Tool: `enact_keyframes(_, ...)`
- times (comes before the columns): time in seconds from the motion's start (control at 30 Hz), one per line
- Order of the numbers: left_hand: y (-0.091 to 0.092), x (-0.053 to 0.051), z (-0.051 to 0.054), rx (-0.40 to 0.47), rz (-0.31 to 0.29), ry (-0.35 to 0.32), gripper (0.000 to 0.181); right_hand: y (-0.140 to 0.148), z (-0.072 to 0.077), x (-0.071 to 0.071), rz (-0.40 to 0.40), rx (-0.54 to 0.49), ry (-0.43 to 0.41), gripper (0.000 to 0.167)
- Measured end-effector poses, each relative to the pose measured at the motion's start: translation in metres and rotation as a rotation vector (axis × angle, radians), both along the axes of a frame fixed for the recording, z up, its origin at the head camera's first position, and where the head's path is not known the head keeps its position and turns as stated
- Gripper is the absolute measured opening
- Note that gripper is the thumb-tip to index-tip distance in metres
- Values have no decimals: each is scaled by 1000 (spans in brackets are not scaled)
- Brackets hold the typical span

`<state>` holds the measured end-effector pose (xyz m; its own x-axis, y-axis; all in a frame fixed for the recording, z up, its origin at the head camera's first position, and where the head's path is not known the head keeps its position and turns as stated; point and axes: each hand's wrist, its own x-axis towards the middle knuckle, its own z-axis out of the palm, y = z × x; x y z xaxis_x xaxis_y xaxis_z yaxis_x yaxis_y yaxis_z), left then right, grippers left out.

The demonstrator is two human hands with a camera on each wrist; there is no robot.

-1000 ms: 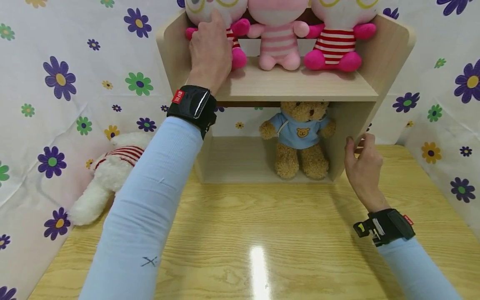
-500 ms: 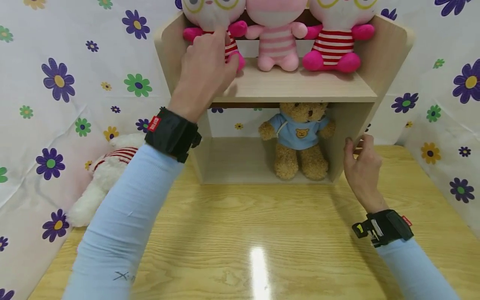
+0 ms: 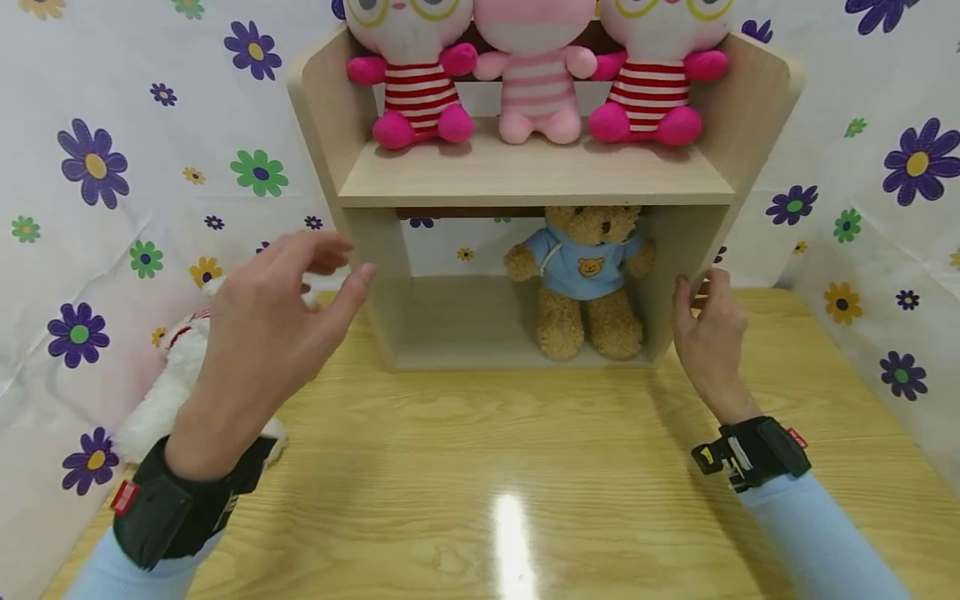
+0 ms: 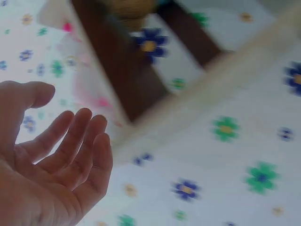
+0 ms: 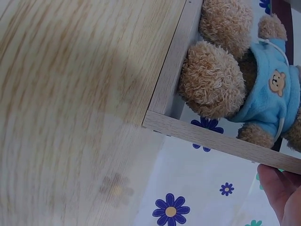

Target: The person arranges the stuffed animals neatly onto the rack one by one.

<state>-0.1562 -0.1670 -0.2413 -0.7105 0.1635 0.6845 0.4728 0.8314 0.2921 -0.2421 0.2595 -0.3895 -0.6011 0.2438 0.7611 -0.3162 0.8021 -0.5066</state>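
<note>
My left hand [image 3: 258, 346] hovers over the table left of the wooden shelf [image 3: 536, 179], fingers loosely bent and holding nothing. Behind and below it lies a white plush toy [image 3: 168, 396], mostly covered by the hand and wrist. In the left wrist view that palm [image 4: 47, 174] faces up, clear of the shelf. The right hand [image 3: 708, 337] touches the shelf's right side panel from outside; its thumb [image 5: 270, 181] meets the wood, while its other fingers are partly hidden. A brown teddy bear [image 3: 588, 271] in a blue hoodie stands in the lower compartment.
On the upper shelf sit two plush toys in red-striped shirts, one left [image 3: 416, 96] and one right [image 3: 648, 96], with a pink plush [image 3: 540, 87] between them. A wood-grain table [image 3: 465, 467] lies in front. Flower-print cloth [image 3: 195, 150] hangs behind and at the sides.
My left hand has left the upper-left plush, coming down and left toward the white plush toy. The right hand keeps its place against the shelf. The view has shifted slightly.
</note>
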Motion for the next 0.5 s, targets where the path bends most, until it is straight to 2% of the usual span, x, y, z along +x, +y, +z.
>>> enact_keyframes(0.1, -34, 4, -24, -18, 87, -82, 32, -3, -1, 0, 8, -2, -7, 32)
enact_keyframes(0.2, -74, 3, -46, -28, 196, -175, 34, -4, -2, 0, 9, -5, -8, 32)
enact_keyframes(0.3, -114, 0, -62, -31, 303, -290, 40, -5, -1, 1, 3, -3, -10, 33)
enact_keyframes(0.37, -135, -3, -71, -37, 353, -377, 45, -5, -1, 1, -2, -9, -7, 34)
enact_keyframes(0.43, -152, -7, -80, -50, 393, -464, 51, -5, -1, 1, -10, -18, -1, 34)
enact_keyframes(0.5, -162, -12, -88, -61, 419, -524, 59, -5, -1, 1, -8, -23, 7, 34)
